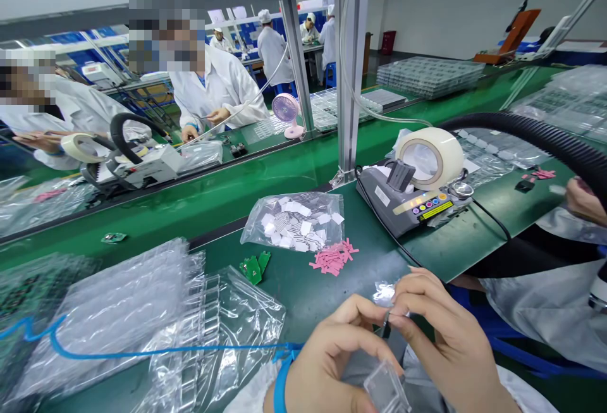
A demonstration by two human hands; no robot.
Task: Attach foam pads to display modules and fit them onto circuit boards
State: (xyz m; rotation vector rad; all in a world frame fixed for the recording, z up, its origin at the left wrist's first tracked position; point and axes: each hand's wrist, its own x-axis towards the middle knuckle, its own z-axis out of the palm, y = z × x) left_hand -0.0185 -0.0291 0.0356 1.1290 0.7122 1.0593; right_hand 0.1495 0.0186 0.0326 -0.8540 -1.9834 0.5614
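Note:
My left hand (332, 356) and my right hand (441, 337) meet at the bottom centre, fingertips pinched together on a small dark part (385, 323). My left hand also holds a small clear plastic piece (386, 389) under its fingers. A blue wrist strap (281, 381) circles my left wrist, and its coiled blue cord (118, 353) runs off to the left. Just beyond my fingers lie a scrap of clear film (383, 293), a heap of pink strips (334, 257) and a clear bag of white squares (296, 220).
Clear plastic trays in bags (142, 318) fill the left of the green mat (303, 286). Two small green circuit boards (255, 266) lie by them. A tape dispenser (417, 195) stands at the right, a black hose (545, 141) arches over it. A person's arm (583, 201) is at the right; workers sit across the conveyor.

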